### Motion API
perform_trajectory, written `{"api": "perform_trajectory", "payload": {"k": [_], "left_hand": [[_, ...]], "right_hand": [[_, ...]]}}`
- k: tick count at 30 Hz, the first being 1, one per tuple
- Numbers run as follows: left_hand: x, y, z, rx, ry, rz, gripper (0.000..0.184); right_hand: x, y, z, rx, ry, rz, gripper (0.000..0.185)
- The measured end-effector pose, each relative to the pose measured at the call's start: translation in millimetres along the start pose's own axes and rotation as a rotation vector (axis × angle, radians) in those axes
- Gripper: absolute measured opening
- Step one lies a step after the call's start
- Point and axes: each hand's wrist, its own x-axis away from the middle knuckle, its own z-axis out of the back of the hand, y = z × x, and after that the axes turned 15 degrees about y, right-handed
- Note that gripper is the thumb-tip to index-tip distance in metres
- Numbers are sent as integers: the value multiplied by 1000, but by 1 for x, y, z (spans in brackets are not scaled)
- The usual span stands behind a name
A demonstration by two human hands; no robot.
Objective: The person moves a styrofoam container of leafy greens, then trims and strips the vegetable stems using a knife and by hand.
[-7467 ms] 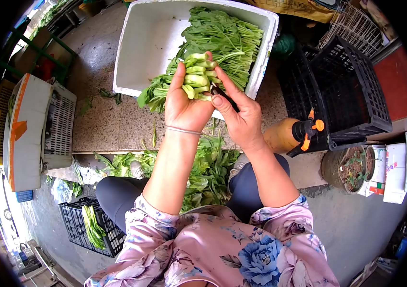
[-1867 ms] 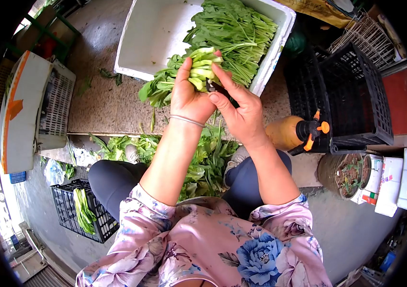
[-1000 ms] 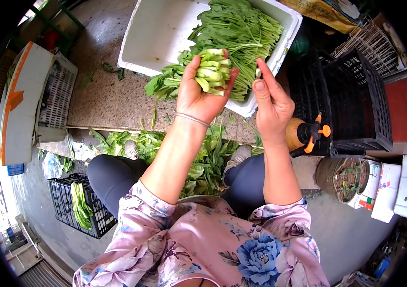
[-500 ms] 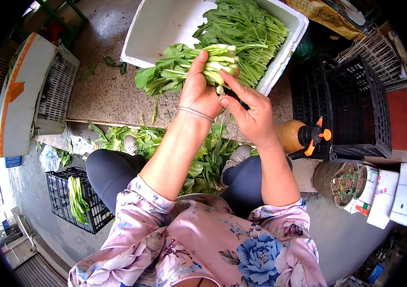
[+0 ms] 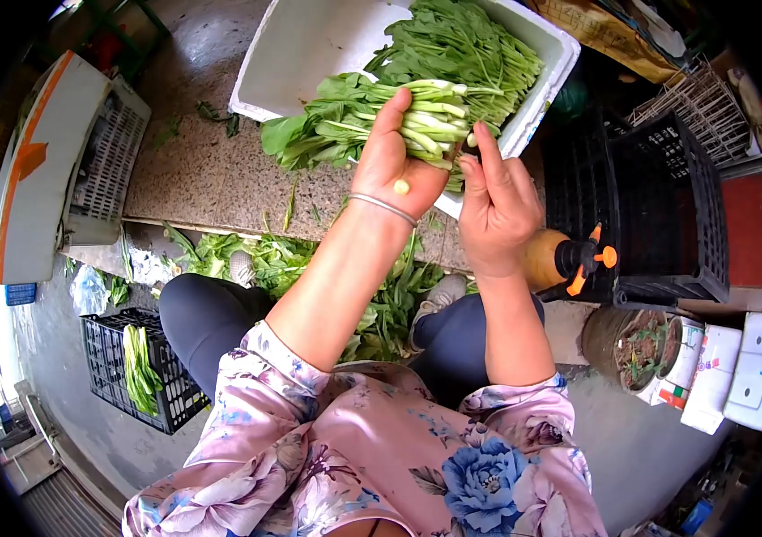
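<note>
My left hand (image 5: 396, 168) is closed around a bunch of leafy greens (image 5: 430, 116), thumb over the pale stems, leaves pointing left. A small pale yellow cut piece (image 5: 401, 186) shows against the heel of this hand. Close to the stem ends, my right hand (image 5: 500, 210) has its thumb and forefinger bent together. Something small and dark sits between those fingertips, beside a pale stem end; its kind is unclear. Behind the bunch, a white foam box (image 5: 296, 54) contains a pile of the same greens (image 5: 461, 54), stems toward the right.
Loose leaves (image 5: 381, 309) litter the floor between my feet, below the stone ledge (image 5: 246, 192). To the right are an orange-nozzled spray bottle (image 5: 546, 259) and black crates (image 5: 667, 215). A black crate (image 5: 121, 376) with greens on it stands at left.
Both hands and the bunch have shifted slightly right. My right hand has turned more upright and moved along the stem ends. The pale cut piece now shows near my left wrist.
</note>
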Motion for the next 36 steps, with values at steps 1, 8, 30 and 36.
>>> {"api": "perform_trajectory", "payload": {"k": [1,8,30,36], "left_hand": [[1,-1,0,-46,-17,-49,25],[0,5,10,-115,-113,-210,22],[4,37,32,-183,-18,-280,28],[1,51,52,-141,51,-335,27]], "right_hand": [[0,1,3,-21,-40,31,35],[-2,-4,10,-333,-204,-86,31],[24,-29,-12,-502,-385,-1166,30],[6,-24,0,-524,-580,-1172,11]]}}
